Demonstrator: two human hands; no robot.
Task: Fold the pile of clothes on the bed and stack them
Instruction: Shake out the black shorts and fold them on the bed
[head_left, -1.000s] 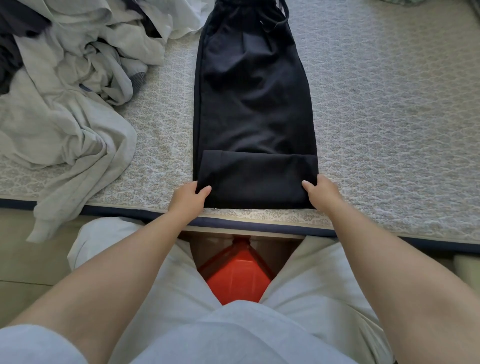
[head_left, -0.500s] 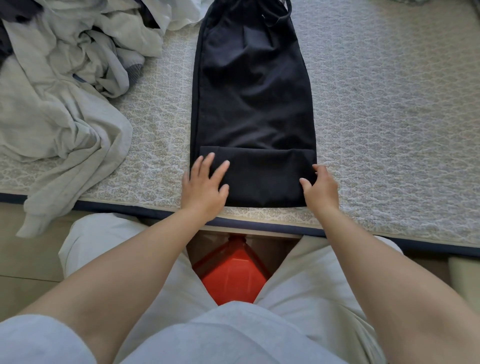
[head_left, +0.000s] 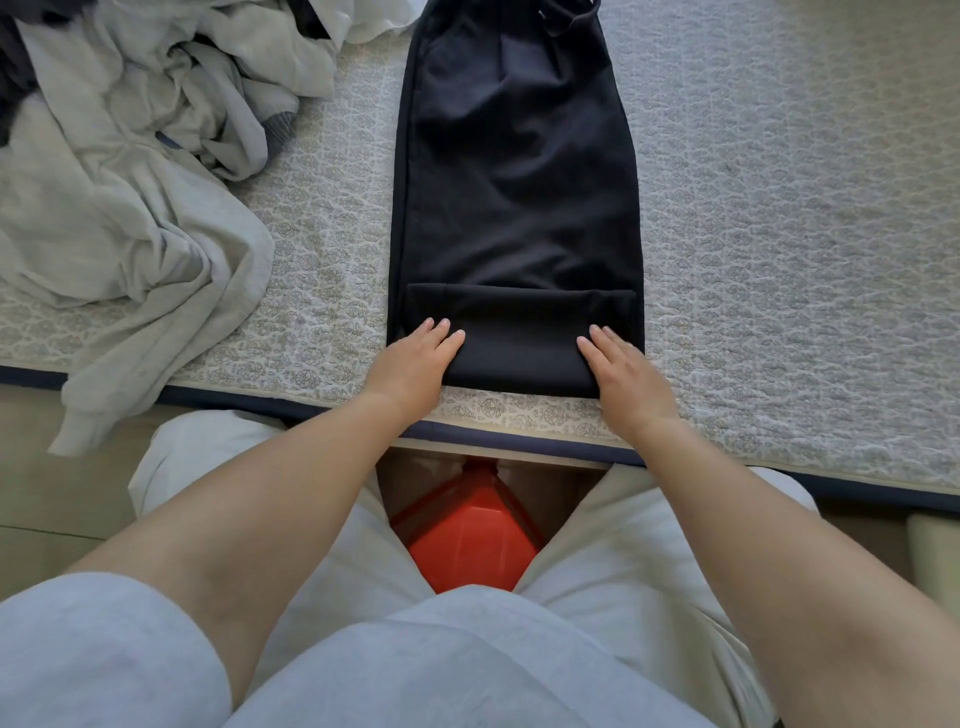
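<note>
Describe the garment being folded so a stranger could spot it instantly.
On the patterned grey bed cover, look straight ahead of the person, near the front edge. The black trousers lie flat and lengthwise, with the near end turned up under the left hand and right hand. Unlike the crumpled pale clothes pile to the left, they are dark and smooth.

A red plastic stool (head_left: 467, 551) stood below and between the two wrists, its top showing in the gap between the person's knees. Pale shorts (head_left: 618, 561) covered both thighs under the forearms. A light grey shirt (head_left: 363, 670) filled the bottom of the view, nearest the camera. Beige floor (head_left: 57, 499) showed to the left of the left forearm, and a small strip more at the far right edge.
</note>
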